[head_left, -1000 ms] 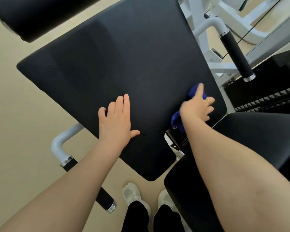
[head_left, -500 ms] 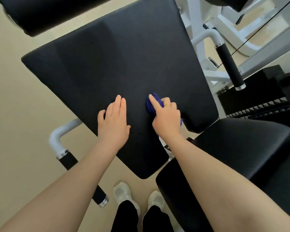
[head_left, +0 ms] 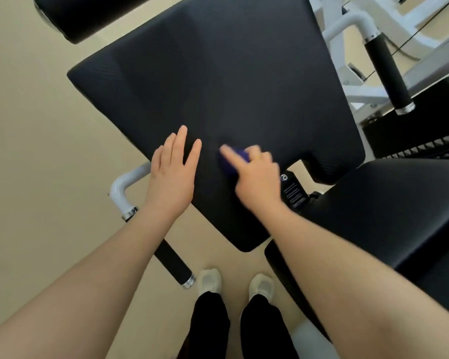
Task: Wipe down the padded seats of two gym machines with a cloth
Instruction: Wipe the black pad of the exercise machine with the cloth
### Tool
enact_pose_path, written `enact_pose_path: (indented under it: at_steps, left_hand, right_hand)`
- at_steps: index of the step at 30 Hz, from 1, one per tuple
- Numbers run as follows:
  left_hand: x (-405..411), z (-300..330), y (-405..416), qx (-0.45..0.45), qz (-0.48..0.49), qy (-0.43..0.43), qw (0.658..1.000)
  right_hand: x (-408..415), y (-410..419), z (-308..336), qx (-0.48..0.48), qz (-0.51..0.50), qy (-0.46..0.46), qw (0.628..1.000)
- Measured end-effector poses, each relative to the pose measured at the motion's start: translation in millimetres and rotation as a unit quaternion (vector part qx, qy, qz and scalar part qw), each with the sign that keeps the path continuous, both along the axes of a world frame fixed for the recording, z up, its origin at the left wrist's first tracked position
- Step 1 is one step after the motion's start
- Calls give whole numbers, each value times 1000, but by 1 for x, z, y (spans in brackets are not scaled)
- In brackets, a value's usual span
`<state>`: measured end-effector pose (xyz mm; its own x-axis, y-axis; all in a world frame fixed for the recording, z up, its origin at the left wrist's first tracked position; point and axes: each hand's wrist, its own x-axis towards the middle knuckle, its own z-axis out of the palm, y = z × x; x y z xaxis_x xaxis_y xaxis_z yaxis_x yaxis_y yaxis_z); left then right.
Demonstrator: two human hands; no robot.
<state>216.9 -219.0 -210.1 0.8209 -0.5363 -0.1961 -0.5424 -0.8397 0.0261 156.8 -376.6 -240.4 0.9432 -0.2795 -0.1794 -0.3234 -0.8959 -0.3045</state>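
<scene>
**Wiping the big pad**

Pressing the cloth (head_left: 235, 161) onto the pad (head_left: 218, 81) with my right hand (head_left: 257, 177). Fingers curled around the blue wad, index finger stretched out over it; only a small part of the cloth shows past my knuckles. Hand and cloth are blurred. A ring shows on one finger.

Left hand (head_left: 173, 174) lies flat and empty on the same pad, fingers spread a little, just beside the right hand, near the pad's left edge. The two hands do not touch.

The pad is black, textured and large, and fills the upper middle of the view. The cloth sits low on it, close to the notch in its near edge. Below the notch a small black label plate (head_left: 293, 191) shows; its print is too small to read.

A second black pad, the seat (head_left: 389, 216), lies to my right, partly under my right forearm. A round black roller (head_left: 88, 14) sits at top left.

A white bar with a black grip (head_left: 173, 263) runs under my left forearm. Another grip (head_left: 385, 66) stands at upper right on the white frame (head_left: 347, 22).

Beige floor (head_left: 36, 164) beneath. My pale shoes (head_left: 210, 281) and black trouser legs show at the bottom.
</scene>
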Motion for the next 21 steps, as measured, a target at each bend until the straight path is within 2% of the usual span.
enact_pose_path:
  at_steps: [2,4,7,10,13,15,18,21]
  left_hand:
    - [2,-1,2,17,-30,-1,999]
    - [4,-3,-3,27,-55,16,998]
    - [6,-10,-15,26,-74,32,996]
    - [5,-14,-17,15,-81,35,996]
    - [4,-21,-3,11,-116,19,993]
    - [4,-26,1,-6,-121,10,993]
    - [3,-32,1,-8,-124,12,992]
    - [4,-34,2,-11,-130,0,991]
  right_hand:
    - [2,-30,-6,-9,-129,21,991]
    - [-1,-31,-11,25,-202,14,979]
    - [-11,13,-10,72,-218,-16,973]
    - [-41,80,-14,67,-172,-65,981]
    - [-59,83,-27,14,-165,-92,982]
    - [-56,56,-27,-4,-232,-58,971]
    - [-51,29,-35,6,-359,19,933]
    - [-51,37,-31,35,-384,12,922]
